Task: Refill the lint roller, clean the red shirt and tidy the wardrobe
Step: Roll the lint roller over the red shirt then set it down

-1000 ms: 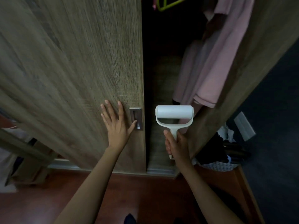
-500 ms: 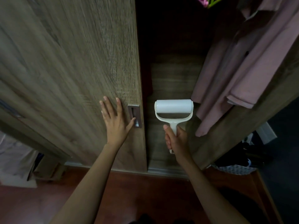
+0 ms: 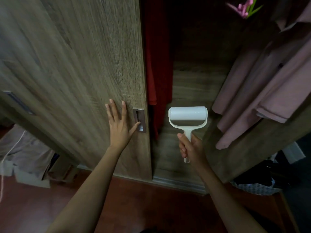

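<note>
So far, I'd judge only the refill is behind me. The lint roller (image 3: 187, 115) in my right hand (image 3: 190, 148) shows a clean white roll with no lint on it that I can see. I grip its handle in a closed fist and hold it upright in the wardrobe opening.

My left hand (image 3: 119, 125) lies flat on the sliding door (image 3: 75, 64) with its fingers straight, holding nothing. The thumb tip rests at the recessed handle (image 3: 139, 120).

The red shirt (image 3: 159, 64) hangs inside, just past the door's edge and partly hidden by it, apart from the roller. It looks untouched, so the cleaning is yet to begin. A pink shirt (image 3: 269, 81) hangs to the right. Tidying the wardrobe also remains.
</note>
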